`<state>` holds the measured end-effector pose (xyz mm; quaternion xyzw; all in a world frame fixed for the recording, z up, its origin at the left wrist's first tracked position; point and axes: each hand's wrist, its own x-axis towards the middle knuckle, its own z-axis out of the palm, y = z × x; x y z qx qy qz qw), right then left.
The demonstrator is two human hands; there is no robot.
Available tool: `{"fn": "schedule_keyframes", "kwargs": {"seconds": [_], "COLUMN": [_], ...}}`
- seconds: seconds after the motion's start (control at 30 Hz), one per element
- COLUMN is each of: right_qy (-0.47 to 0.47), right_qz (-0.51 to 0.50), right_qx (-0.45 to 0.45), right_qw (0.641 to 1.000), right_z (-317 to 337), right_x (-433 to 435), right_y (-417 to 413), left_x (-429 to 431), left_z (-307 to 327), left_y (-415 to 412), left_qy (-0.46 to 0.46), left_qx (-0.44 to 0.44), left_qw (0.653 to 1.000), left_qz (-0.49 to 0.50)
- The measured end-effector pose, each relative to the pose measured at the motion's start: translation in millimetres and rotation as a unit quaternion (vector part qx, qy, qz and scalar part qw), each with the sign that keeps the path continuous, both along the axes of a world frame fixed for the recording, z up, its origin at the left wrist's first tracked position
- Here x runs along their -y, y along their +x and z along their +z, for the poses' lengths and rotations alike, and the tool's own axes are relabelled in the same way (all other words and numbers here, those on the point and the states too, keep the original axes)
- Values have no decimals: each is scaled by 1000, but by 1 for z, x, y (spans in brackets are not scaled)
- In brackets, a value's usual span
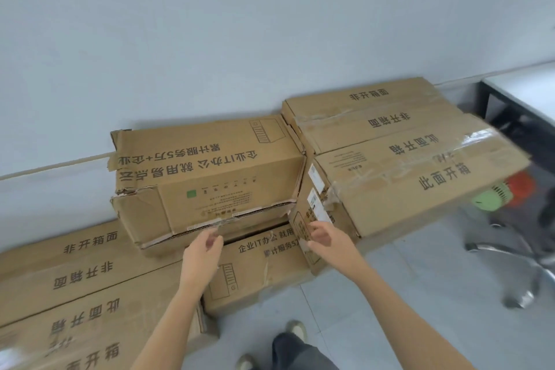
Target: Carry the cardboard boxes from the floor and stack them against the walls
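Left flat boxes (60, 294): lying side by side at 8 o'clock of the view, printed faces up, touching the middle stack.
Left hand (207, 246): reaching in from 6 o'clock, fingers loosely curled and gripping nothing. It is sitting right at the top box's taped front edge; blur is hiding whether it touches.
Top box (207, 177): sitting at centre on the lower box, its back toward the wall (210, 39) at 12 o'clock. Its left corner is torn and the tape is peeling.
Lower box (255, 273): resting on the floor (390, 294), front face poking out toward 6 o'clock.
Labelled panel (312, 216): standing upright at the top box's 3 o'clock. Cannot tell whether it is a flap or a separate box.
Right hand (327, 237): coming from 5 o'clock, fingers relaxed and apart, clamping nothing. The fingertips are reaching the labelled panel; contact is unclear.
Right flat boxes (405, 177): lying at 2 o'clock, taped, with the near one overlapping the far one.
Chair base (516, 258): standing at 4 o'clock.
Desk (525, 90): showing at 2 o'clock, at the frame edge.
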<state>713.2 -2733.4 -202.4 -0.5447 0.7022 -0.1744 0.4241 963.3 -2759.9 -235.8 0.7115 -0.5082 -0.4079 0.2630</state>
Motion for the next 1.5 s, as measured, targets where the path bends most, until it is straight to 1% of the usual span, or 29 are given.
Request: {"fn": "schedule_keyframes", "kwargs": {"seconds": [0.1,0.17,0.23,0.3,0.4,0.47,0.53,0.63,0.73,0.8,0.87,0.93,1.07,1.17,1.23,1.3,1.4,1.5], "right_qy": [9,7,-4,-19,-17,-16,-23,-34,-53,-60,-72,-88,-110,-112,-113,-107,-96,-89], "right_qz": [-80,-132,-195,-254,-310,-338,-367,-416,-483,-540,-600,-664,-789,-863,-905,-935,-964,-979], "right_qx": [28,37,49,66,77,79,79,78,71,59,42,28,11,6,-7,-8,-11,-20], "right_qw": [996,991,980,965,947,938,927,905,871,837,796,742,604,492,409,337,249,183], "right_z": [-12,-16,-19,-23,-30,-32,-31,-29,-28,-30,-29,-27,-25,-26,-27,-27,-31,-35], "right_x": [-47,-73,-100,-129,-170,-198,-231,-287,-349,-396,-446,-495,-582,-636,-665,-685,-702,-716], "right_y": [-19,-34,-50,-67,-97,-119,-146,-185,-222,-238,-246,-249,-232,-202,-181,-160,-142,-145], "left_x": [-29,-42,-55,-66,-81,-92,-108,-142,-186,-218,-247,-277,-351,-420,-470,-523,-590,-640], "left_z": [-13,-21,-26,-27,-24,-23,-21,-14,-19,-28,-32,-28,-10,-4,-1,3,3,2], "left_y": [-13,-21,-30,-44,-74,-105,-148,-226,-303,-346,-387,-432,-512,-554,-575,-589,-602,-617], "left_qy": [23,38,48,54,60,55,49,56,90,110,116,104,114,123,132,141,160,173], "left_qx": [-31,-36,-25,-34,-39,-36,-33,-57,-104,-100,-91,-87,-95,-84,-83,-83,-80,-75], "left_qw": [999,999,998,998,997,995,989,976,948,920,885,844,749,654,591,530,443,368], "left_qz": [5,2,-7,-13,-38,-75,-133,-205,-287,-364,-441,-519,-645,-741,-791,-832,-879,-910]}}
